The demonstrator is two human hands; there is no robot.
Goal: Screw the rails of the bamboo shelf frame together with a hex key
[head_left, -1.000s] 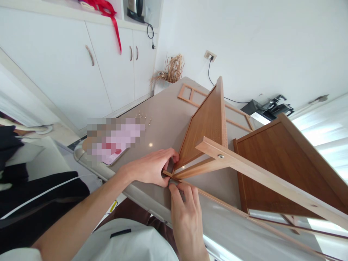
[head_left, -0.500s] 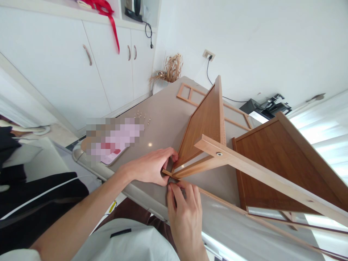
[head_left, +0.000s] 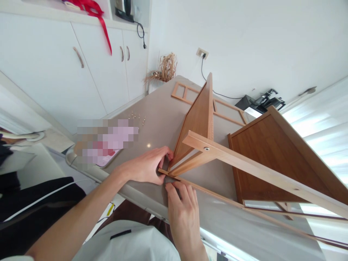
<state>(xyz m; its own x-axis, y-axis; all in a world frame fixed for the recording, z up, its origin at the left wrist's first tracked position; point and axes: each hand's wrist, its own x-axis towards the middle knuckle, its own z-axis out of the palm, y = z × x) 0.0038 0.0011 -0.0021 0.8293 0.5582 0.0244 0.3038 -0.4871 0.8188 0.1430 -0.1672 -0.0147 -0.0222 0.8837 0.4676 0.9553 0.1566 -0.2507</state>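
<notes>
Premises appear to be a home: white cupboards (head_left: pixel 49 61), electric kettle (head_left: pixel 125 9), dried plant (head_left: pixel 167 67) and pale curtains (head_left: pixel 330 119) are noted.

Free tabletop (head_left: pixel 158 125) lies between the phone (head_left: pixel 110 158) and the upright panel (head_left: pixel 199 117); the raised wooden bar (head_left: pixel 255 170) obstructs forward passage of my right hand (head_left: pixel 183 210).

Can read no text, label, brand, number or sign anywhere. Cannot make out any lettering on the flat pink slab (head_left: pixel 105 160) near the left corner of the table (head_left: pixel 153 108), mostly hidden by pixel blocks. Cannot tell whether the yellow patch (head_left: pixel 110 209), below the near edge, bears print: too small.
</notes>
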